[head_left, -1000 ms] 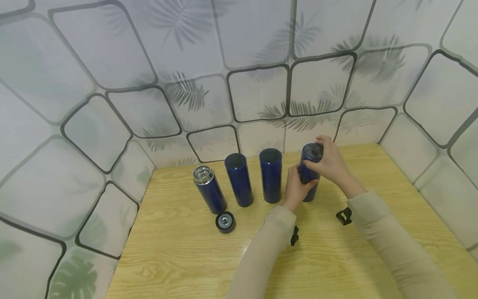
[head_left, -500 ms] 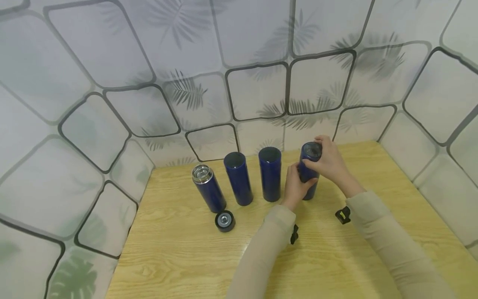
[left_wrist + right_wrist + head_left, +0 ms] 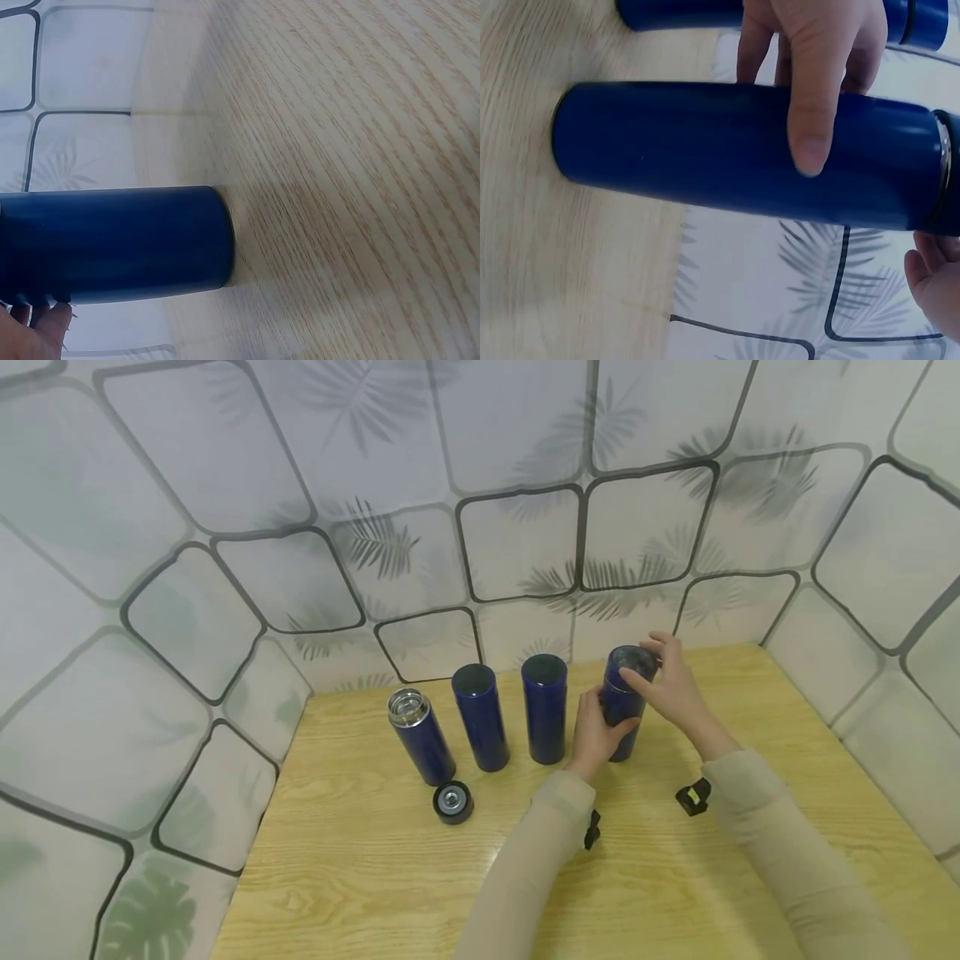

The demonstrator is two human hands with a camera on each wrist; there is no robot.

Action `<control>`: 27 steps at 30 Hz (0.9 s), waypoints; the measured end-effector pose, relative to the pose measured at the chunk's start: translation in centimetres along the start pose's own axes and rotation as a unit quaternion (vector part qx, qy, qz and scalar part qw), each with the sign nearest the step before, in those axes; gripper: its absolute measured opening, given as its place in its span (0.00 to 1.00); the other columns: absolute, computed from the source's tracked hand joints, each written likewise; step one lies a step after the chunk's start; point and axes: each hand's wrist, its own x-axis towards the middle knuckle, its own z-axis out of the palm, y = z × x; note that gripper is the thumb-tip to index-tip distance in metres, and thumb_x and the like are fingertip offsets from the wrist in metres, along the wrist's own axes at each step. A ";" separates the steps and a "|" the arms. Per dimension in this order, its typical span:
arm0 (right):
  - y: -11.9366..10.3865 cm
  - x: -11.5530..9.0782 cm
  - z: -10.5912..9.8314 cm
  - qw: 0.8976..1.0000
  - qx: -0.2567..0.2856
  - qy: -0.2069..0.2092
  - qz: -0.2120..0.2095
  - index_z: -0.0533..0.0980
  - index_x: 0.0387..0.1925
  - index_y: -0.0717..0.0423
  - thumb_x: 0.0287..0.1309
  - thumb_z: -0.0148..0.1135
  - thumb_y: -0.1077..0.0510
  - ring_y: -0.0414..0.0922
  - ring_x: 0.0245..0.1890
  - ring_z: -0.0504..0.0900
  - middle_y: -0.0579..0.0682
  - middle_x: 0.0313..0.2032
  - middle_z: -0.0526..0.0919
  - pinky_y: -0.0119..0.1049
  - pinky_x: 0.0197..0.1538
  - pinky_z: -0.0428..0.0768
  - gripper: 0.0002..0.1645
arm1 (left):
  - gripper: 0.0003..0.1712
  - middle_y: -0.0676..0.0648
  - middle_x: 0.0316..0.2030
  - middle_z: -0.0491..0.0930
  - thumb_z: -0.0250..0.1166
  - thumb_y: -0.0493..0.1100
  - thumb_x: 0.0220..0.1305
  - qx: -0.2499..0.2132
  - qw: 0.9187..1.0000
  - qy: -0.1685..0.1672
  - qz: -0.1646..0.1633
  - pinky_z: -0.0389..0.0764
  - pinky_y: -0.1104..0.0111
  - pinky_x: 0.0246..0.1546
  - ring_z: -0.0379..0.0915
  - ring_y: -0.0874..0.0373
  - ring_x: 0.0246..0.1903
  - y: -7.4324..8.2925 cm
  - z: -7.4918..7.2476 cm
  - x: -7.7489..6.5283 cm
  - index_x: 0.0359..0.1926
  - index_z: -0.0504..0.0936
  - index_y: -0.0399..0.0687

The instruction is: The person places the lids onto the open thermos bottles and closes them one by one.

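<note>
On the right of the row stands a dark blue thermos bottle (image 3: 619,703). My left hand (image 3: 592,732) grips its middle, and the right wrist view shows the left thumb (image 3: 810,142) lying across the front of the bottle (image 3: 690,157). My right hand (image 3: 671,687) is at the bottle's dark lid (image 3: 632,657), thumb on the near side and fingers at the far right. A thin silvery ring shows between body and lid (image 3: 952,180) in the right wrist view. The base of the bottle (image 3: 142,244) is down at the tabletop in the left wrist view.
Two blue bottles with lids on, one (image 3: 545,710) nearest my left hand and another (image 3: 481,718) beyond it, stand upright. At the left is an uncovered bottle (image 3: 422,739) with a steel mouth. Its loose lid (image 3: 452,802) lies before it on the wooden table (image 3: 337,877).
My right hand has shifted slightly right and turned at the lid, exposing more of its top. The left hand keeps its hold on the bottle, and the other bottles are where they were.
</note>
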 end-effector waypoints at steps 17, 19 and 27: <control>0.1 0.1 -1.0 0.999 0.014 -0.028 -0.010 0.46 0.59 0.68 0.51 0.62 0.59 0.66 0.51 0.65 0.70 0.53 0.65 0.59 0.52 0.60 0.44 | 0.38 0.49 0.47 0.65 0.67 0.50 0.49 -0.008 1.000 -0.007 -0.011 0.68 0.72 0.47 0.65 0.60 0.47 -0.1 0.1 0.1 0.57 0.60 0.44; 0.1 0.2 -1.1 0.999 0.003 -0.035 -0.017 0.47 0.59 0.68 0.51 0.62 0.58 0.66 0.51 0.65 0.71 0.53 0.65 0.60 0.51 0.61 0.43 | 0.38 0.49 0.47 0.65 0.67 0.50 0.49 -0.009 1.000 -0.006 -0.006 0.68 0.72 0.47 0.65 0.60 0.47 -0.1 0.1 0.1 0.57 0.60 0.43; 0.3 0.4 -1.2 0.998 -0.020 -0.065 -0.014 0.46 0.61 0.65 0.49 0.64 0.55 0.66 0.53 0.62 0.70 0.55 0.62 0.61 0.51 0.60 0.47 | 0.37 0.49 0.47 0.65 0.67 0.51 0.49 -0.007 1.000 -0.006 -0.004 0.68 0.72 0.47 0.65 0.60 0.46 -0.2 0.0 0.0 0.57 0.61 0.43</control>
